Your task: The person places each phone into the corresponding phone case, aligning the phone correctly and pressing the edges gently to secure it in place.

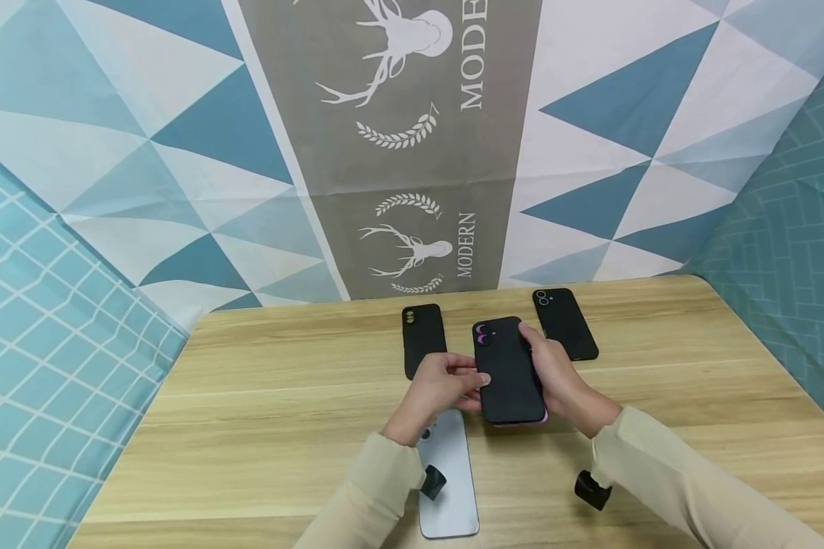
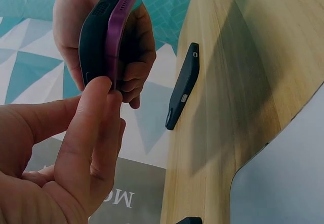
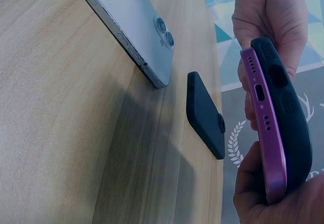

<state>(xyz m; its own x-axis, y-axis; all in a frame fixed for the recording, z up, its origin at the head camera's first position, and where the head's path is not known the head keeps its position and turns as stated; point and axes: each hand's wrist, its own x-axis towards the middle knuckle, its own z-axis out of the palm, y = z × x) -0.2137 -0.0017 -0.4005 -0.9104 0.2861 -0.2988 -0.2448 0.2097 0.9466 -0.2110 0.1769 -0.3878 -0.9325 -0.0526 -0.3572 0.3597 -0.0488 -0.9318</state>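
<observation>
A black phone case (image 1: 511, 381) lies against the back of a purple phone (image 3: 266, 128), both held above the table. Purple crescents show in the case's camera opening, and the phone's edge stands out beside the case in both wrist views. My right hand (image 1: 559, 374) grips the pair along the right side. With its thumb on the case and fingers behind, my left hand (image 1: 442, 385) pinches the left edge. On the table below the left forearm lies a silver-white phone (image 1: 453, 488), partly covered by the sleeve.
One black phone case (image 1: 423, 332) lies behind my left hand, partly hidden. Another black phone case (image 1: 568, 324) lies behind the right hand. The wooden table (image 1: 281, 427) ends at a patterned cloth backdrop (image 1: 412, 168).
</observation>
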